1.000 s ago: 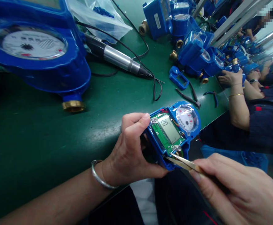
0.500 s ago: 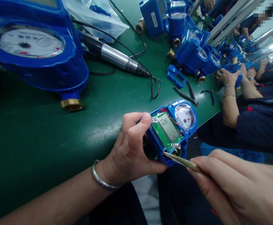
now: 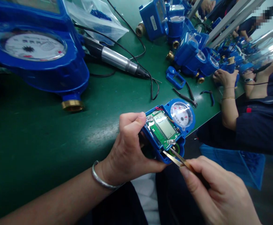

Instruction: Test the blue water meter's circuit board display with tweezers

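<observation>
My left hand (image 3: 129, 150) grips the side of a blue water meter (image 3: 182, 131) at the bench edge, thumb along its near side. The meter's housing is uncovered, showing a green circuit board (image 3: 158, 132) with a small display (image 3: 165, 125) and a clear round dial window (image 3: 182, 114) beyond it. In my right hand (image 3: 211, 184) is a pair of tweezers (image 3: 177, 159). Their two tips are apart, over the near end of the housing by the board's lower corner. Whether the tips touch anything there I cannot tell.
A large blue meter (image 3: 45, 68) stands close on the left. Behind lie an electric screwdriver (image 3: 117, 59) with its cable, a plastic bag (image 3: 99, 18), a blue cover (image 3: 175, 77) and pliers (image 3: 187, 97). Several meters crowd the back right, near a co-worker's hand (image 3: 225, 78). A blue crate (image 3: 234, 165) sits below.
The tweezer tips have spread apart, and my right hand has moved slightly left. The meter has shifted a little left and tilted in my left hand. The co-worker's arms at right have moved.
</observation>
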{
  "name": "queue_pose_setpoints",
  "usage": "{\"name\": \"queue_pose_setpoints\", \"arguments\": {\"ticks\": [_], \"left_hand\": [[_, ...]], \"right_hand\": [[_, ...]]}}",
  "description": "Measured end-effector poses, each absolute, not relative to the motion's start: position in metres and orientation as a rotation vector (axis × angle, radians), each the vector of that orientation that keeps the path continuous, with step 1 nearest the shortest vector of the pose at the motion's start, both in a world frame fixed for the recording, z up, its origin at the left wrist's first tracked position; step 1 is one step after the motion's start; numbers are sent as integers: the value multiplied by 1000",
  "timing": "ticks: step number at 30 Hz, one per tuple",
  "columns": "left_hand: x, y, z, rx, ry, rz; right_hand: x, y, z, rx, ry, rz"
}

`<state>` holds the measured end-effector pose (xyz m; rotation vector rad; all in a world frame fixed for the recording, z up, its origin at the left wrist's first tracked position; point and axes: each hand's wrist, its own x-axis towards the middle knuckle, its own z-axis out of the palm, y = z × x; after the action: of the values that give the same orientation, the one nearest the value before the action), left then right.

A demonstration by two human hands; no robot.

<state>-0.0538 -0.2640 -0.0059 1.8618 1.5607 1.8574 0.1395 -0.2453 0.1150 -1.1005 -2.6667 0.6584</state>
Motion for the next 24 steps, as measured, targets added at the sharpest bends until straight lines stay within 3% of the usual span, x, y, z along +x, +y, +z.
{"name": "queue_pose_setpoints", "arguments": {"ticks": [5,13,24], "left_hand": [[-55,-262,-11,1899,1527,1884],[-56,-262,-11,1928,1519,1852],[-58,-266,-14,1925,1561,1824]], "right_hand": [[141,-244,115,-1003,-2713,581],[142,-240,126,-605,-2922,-344],[138,-251,108,-587,-2783,-526]]}}
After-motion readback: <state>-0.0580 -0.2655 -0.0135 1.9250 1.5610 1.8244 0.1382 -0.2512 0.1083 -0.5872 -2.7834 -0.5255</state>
